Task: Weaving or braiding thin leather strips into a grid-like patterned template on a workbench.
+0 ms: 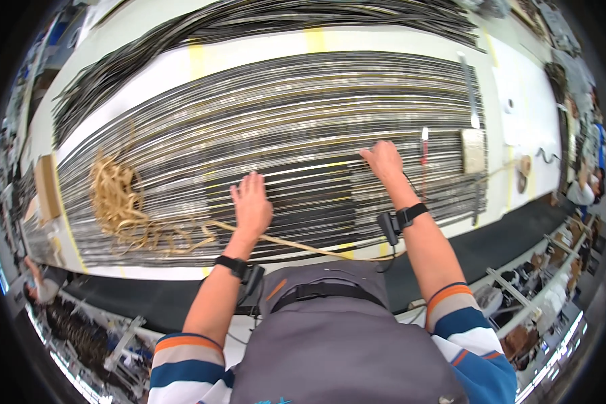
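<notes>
Long dark and grey strips (303, 87) lie side by side across the white table, with thin pale and yellowish lines between them. My left hand (252, 205) rests on a darker patch (310, 205) of these strips, fingers together and stretched out, holding nothing I can see. Farther right, my right hand (384, 160) is closed with thumb and fingertips drawn together over the strips. Whatever it pinches is too small to make out. A narrow tan tape (289, 244) runs past my left wrist toward my waist, coming from a tangled heap of tan tape (114, 192) at the left.
A red tool with a white end (424, 145), a pale block (473, 151) and a long grey bar (468, 87) lie at the strips' right end. A tan roll (523, 174) stands beyond. Loose dark strips (262, 23) are bundled at the back. Another person (584, 192) is far right.
</notes>
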`<state>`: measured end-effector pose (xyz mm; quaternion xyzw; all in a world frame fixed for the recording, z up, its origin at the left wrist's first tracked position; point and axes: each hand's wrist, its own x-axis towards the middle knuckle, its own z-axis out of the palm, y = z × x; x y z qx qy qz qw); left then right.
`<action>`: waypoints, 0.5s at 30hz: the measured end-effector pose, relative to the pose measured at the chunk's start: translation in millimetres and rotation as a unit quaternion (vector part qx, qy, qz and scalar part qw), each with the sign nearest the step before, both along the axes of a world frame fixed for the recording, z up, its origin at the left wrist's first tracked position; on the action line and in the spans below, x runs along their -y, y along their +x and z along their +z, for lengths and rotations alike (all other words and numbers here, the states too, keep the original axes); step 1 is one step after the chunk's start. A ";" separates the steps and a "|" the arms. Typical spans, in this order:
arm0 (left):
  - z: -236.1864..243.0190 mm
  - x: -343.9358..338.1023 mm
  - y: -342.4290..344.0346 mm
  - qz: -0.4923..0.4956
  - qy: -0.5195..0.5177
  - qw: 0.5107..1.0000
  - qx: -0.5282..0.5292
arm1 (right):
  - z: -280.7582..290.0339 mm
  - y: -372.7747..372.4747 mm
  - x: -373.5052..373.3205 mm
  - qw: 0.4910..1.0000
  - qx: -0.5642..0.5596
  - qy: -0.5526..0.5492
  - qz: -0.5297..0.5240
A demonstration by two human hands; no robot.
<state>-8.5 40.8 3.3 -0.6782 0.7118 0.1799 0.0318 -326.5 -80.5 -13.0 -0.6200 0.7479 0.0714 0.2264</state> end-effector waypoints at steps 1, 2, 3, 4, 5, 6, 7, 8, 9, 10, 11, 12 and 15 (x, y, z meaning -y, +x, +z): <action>1.0 -0.3 5.9 0.000 0.009 1.000 0.013 | 5.7 -11.9 3.8 1.000 -0.009 -0.001 0.001; 3.0 1.4 10.0 0.002 -0.013 1.000 0.002 | 13.6 -21.4 6.8 0.998 0.017 -0.045 -0.043; 3.6 3.7 11.0 0.011 -0.027 0.999 -0.012 | 19.4 -29.8 10.2 0.991 0.044 -0.089 -0.086; 9.4 11.1 7.4 0.010 -0.043 0.999 -0.029 | 10.2 -60.9 10.2 0.986 0.054 -0.122 -0.097; 14.1 14.2 6.7 0.003 -0.094 0.995 -0.034 | 9.8 -76.2 10.2 0.985 0.019 -0.128 -0.113; 17.8 16.6 5.5 -0.003 -0.092 0.995 -0.036 | 7.6 -88.7 9.2 0.983 -0.014 -0.133 -0.128; 21.7 19.6 3.6 0.015 -0.082 0.994 -0.066 | 3.3 -100.3 7.7 0.982 -0.016 -0.132 -0.135; 26.5 22.4 0.7 0.033 -0.072 0.992 -0.096 | -5.3 -112.0 4.9 0.975 -0.045 -0.164 -0.144; 30.6 25.1 -4.7 0.025 -0.075 0.992 -0.102 | -14.0 -123.6 1.7 0.966 -0.074 -0.195 -0.152; 32.2 28.2 -11.4 0.019 -0.074 0.992 -0.101 | -23.4 -136.5 0.6 0.965 -0.074 -0.194 -0.159; 33.1 31.3 -18.3 0.005 -0.051 0.990 -0.128 | -31.2 -146.3 -0.1 0.964 -0.002 -0.173 -0.200; 33.4 35.0 -26.5 -0.011 -0.028 0.987 -0.156 | -39.4 -155.1 -3.1 0.956 0.070 -0.152 -0.242; 30.2 48.4 -55.4 -0.037 0.024 0.969 -0.244 | -31.8 -154.1 3.1 0.957 0.074 -0.112 -0.256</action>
